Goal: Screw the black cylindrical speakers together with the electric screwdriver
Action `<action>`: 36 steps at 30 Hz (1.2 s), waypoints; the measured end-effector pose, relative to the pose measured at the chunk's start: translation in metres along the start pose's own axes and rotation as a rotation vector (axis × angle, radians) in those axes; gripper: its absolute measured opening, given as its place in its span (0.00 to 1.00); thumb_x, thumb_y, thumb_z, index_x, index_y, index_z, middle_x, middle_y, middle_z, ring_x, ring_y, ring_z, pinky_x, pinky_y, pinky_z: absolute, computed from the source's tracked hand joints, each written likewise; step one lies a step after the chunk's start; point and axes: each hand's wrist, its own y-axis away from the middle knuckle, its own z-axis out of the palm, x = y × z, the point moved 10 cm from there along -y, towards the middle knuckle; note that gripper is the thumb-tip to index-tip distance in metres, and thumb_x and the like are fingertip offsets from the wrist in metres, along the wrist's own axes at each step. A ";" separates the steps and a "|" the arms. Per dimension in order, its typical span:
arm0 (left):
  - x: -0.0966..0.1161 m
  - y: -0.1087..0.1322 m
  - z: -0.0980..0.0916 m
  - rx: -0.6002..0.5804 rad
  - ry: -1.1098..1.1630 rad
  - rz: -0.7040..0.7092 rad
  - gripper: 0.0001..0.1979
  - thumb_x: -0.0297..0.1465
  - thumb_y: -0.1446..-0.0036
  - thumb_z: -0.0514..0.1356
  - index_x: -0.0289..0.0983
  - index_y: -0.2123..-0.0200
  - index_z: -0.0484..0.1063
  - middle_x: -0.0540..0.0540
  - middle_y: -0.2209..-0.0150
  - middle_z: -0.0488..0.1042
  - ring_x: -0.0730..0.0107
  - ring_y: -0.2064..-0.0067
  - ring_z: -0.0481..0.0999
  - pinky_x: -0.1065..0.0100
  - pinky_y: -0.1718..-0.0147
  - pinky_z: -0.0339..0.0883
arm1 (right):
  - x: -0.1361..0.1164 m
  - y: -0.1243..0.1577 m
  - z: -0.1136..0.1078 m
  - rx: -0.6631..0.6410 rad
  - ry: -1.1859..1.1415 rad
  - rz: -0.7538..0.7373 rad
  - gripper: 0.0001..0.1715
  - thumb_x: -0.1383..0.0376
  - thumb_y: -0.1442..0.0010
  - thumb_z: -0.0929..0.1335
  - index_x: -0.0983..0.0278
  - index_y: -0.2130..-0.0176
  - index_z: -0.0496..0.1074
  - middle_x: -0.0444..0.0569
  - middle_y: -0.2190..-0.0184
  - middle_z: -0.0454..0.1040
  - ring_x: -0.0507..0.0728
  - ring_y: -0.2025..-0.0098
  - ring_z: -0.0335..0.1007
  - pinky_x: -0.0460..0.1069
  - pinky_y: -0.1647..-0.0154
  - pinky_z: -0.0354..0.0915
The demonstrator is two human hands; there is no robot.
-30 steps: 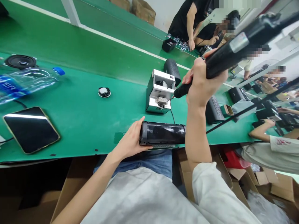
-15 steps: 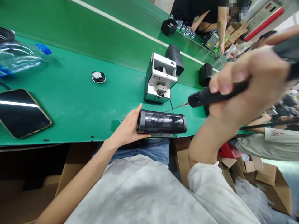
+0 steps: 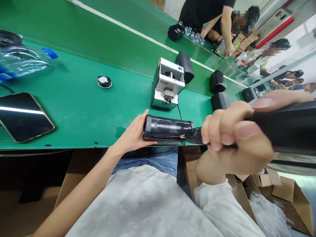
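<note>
A black speaker housing with perforated round grilles lies at the near edge of the green table. My left hand grips its left end, thumb above and fingers below. My right hand is wrapped round a black electric screwdriver. The long thin bit points left across the lower front of the housing; whether its tip touches cannot be made out. Behind the housing stands a white and black boxy machine.
A phone, a plastic bottle and a small round part lie to the left. Black speakers stand along the back right. Other people work beyond. Cardboard boxes are at the lower right.
My right hand has moved down and closer, bringing the screwdriver's bit from behind the housing to its front. My left hand keeps its hold on the housing.
</note>
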 end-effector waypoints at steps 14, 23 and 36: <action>0.004 0.003 -0.005 -0.003 0.068 -0.057 0.71 0.45 0.43 0.80 0.53 0.17 0.29 0.31 0.29 0.65 0.32 0.29 0.71 0.34 0.32 0.72 | 0.064 0.036 0.020 -0.099 -0.272 0.070 0.13 0.67 0.30 0.73 0.54 0.53 0.67 0.34 0.76 0.62 0.47 0.84 0.52 0.44 0.82 0.59; 0.003 0.000 -0.005 -0.018 0.068 -0.070 0.68 0.45 0.43 0.79 0.51 0.17 0.34 0.33 0.32 0.66 0.33 0.31 0.71 0.34 0.33 0.71 | 0.066 0.032 0.020 -0.101 -0.317 0.034 0.15 0.69 0.34 0.75 0.55 0.52 0.71 0.34 0.76 0.63 0.47 0.85 0.55 0.45 0.83 0.61; 0.003 0.000 -0.003 -0.015 0.039 -0.054 0.67 0.44 0.42 0.79 0.47 0.17 0.33 0.28 0.27 0.62 0.29 0.26 0.67 0.31 0.30 0.68 | 0.042 -0.090 -0.013 0.290 -0.137 -0.240 0.20 0.57 0.38 0.82 0.52 0.64 0.69 0.34 0.81 0.59 0.51 0.84 0.53 0.51 0.83 0.55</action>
